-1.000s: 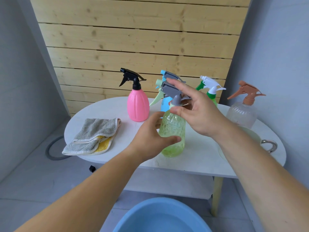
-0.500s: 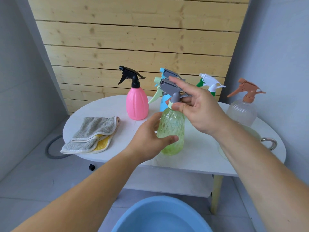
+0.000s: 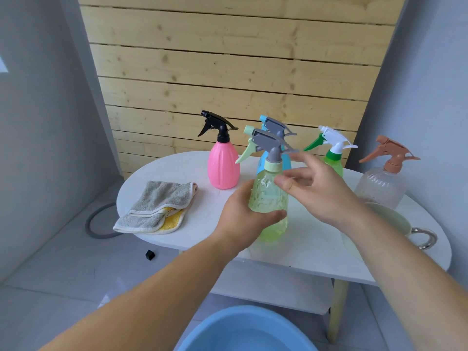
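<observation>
Pale-green spray bottle (image 3: pixel 269 196) stands within left hand (image 3: pixel 243 216).

Wooden plank wall (image 3: pixel 228 59) between grey walls (image 3: pixel 38 122) behind a white oval table (image 3: pixel 311 244).

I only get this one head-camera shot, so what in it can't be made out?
Blue bottle: head view, body mostly hidden behind the pale green bottle in the left hand.
Pot: head view, partly covered by the right forearm; inside unseen.
Blue basin: head view, cut off by the bottom edge.
Small black thing: head view, too small to identify.
Right hand: head view, blurred; touching the bottle or not, cannot tell.
</observation>
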`<state>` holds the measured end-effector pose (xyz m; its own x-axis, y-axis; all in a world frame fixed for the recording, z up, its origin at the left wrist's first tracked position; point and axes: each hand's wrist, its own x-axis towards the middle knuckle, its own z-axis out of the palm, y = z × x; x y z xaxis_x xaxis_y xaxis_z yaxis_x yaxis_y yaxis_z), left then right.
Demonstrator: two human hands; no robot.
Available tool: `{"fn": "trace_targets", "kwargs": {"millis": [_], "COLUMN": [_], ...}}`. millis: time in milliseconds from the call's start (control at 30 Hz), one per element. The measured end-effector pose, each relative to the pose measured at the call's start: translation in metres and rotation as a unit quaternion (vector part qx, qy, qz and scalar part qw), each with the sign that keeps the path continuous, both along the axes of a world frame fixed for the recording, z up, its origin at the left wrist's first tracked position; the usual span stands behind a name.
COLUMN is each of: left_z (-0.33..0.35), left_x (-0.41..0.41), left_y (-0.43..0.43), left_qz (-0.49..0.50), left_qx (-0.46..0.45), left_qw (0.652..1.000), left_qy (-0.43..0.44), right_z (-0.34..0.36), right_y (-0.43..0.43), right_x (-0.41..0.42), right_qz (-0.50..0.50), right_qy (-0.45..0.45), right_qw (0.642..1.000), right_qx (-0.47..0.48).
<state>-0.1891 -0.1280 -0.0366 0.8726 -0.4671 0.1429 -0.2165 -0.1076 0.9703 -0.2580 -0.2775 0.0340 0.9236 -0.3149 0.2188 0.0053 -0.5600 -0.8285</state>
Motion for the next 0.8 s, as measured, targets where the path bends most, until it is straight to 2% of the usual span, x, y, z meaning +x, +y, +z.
{"fn": "trace_targets", "kwargs": {"millis": [233,433,567,800], "left_z": [0.042,0.073,0.076,0.054], "left_x": [0.034,0.097,0.151,0.224], "left_y": [0.058,0.117,0.14,0.147], "left_qz": [0.035,0.058,0.049,0.018], "left_qx": [-0.021,0.011,0.015,0.011], "left_qw": [0.999,0.998,0.999,0.999], "left_qy": [0.005,-0.003,0.019,0.049], "right_z": [0.01,0.015,0.01,-0.009], "right_y": [0.045,0.101,0.129,0.145], "right_x": [0.008,0.075,0.125,0.182], "right_qz": [0.084,0.148,0.175,0.161], "right_qy": [0.06,0.061,0.083,0.098], "right_qw": [0.985,0.967,0.954,0.951], "right_qx": [0.136,0.199,0.227,0.246]}}
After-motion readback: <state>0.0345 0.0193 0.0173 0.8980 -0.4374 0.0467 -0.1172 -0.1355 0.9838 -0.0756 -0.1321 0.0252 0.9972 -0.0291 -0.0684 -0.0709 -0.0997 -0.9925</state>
